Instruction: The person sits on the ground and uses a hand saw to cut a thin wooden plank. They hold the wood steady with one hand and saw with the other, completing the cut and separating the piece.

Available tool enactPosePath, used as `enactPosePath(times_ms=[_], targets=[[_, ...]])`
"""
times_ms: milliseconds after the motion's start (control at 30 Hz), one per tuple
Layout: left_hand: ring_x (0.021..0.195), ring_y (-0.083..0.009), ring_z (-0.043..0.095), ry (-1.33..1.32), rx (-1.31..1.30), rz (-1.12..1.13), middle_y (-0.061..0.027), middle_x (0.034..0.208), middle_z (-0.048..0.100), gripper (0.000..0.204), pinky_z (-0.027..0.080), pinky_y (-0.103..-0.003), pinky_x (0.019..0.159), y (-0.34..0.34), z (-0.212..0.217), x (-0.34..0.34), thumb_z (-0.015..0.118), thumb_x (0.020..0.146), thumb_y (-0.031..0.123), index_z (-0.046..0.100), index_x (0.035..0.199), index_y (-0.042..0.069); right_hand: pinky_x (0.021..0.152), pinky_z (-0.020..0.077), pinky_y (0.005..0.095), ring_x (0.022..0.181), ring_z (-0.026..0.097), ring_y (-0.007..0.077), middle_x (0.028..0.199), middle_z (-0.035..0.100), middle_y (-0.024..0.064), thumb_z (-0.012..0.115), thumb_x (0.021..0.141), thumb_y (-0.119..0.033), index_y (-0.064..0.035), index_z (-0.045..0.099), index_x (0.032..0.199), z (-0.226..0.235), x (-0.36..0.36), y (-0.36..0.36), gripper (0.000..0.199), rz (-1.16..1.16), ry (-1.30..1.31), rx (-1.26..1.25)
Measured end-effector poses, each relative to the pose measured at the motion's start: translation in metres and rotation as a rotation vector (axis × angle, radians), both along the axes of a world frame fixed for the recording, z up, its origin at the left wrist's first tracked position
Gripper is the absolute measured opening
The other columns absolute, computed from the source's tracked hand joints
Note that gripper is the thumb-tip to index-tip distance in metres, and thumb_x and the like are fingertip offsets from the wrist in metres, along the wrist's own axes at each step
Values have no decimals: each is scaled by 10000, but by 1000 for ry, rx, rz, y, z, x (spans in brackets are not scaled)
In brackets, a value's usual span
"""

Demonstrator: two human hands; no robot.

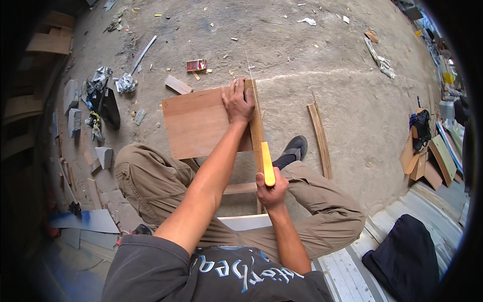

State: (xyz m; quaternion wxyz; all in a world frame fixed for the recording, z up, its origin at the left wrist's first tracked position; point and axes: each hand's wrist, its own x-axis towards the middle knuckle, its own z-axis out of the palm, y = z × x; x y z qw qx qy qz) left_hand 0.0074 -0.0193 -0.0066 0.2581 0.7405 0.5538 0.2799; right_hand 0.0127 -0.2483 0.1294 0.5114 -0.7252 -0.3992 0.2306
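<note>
My right hand (272, 190) is wrapped round the yellow handle of a handsaw (266, 160). The saw's blade is seen nearly edge-on as a thin line running away from me, along the right side of a narrow wooden strip (257, 132). My left hand (238, 103) presses and grips the far end of this strip, thumb on top, fingers over the adjoining brown wooden panel (193, 123). The panel lies flat to the left of the strip, in front of my bent legs. Whether the teeth are in the wood I cannot tell.
A long wooden stick (320, 141) lies right of my shoe (296, 147). Beyond the panel are a small wood block (178, 84) and a red box (196, 65). Crumpled foil (125, 83) and grey blocks (73, 122) lie left. A dark cloth (402, 259) rests at lower right.
</note>
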Motion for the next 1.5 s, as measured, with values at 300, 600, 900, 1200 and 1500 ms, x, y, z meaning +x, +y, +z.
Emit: enactPosePath(times_ms=[300, 600, 900, 1200, 1500], targets=[[1358, -241, 442, -3, 9, 29, -137, 1316, 594, 451, 89, -502, 1224, 1, -2, 0, 481, 976, 348, 535, 1367, 129, 484, 434, 309, 471, 524, 201, 599, 515, 87, 708, 930, -281, -13, 546, 814, 8, -9, -3, 334, 14, -36, -23], [1336, -243, 458, 2, 0, 25, -131, 1281, 612, 460, 112, -505, 1221, -1, 1, 0, 503, 960, 376, 561, 1344, 130, 467, 409, 309, 456, 491, 179, 572, 492, 84, 722, 918, -218, -11, 536, 772, 20, -21, -3, 314, -26, -47, -39], [1331, -251, 456, -21, 20, 64, -153, 1253, 625, 481, 100, -487, 1228, 1, -1, 2, 503, 950, 389, 572, 1334, 108, 485, 422, 308, 470, 521, 189, 589, 534, 93, 707, 924, -188, -2, 567, 785, 35, -18, -2, 272, -21, -82, -82], [1321, -233, 461, 8, -4, 42, -118, 1260, 612, 451, 111, -495, 1227, -1, 6, 2, 514, 968, 355, 549, 1355, 125, 492, 421, 304, 470, 510, 195, 588, 521, 91, 685, 928, -154, 13, 575, 773, 39, -24, -4, 254, -31, -58, -113], [1317, -237, 465, -51, -17, 40, -136, 1272, 603, 416, 112, -497, 1220, 0, 6, 2, 493, 983, 331, 572, 1338, 131, 487, 429, 298, 484, 544, 176, 600, 537, 83, 715, 909, -148, 4, 595, 819, 45, -17, -6, 213, -14, -23, -172]])
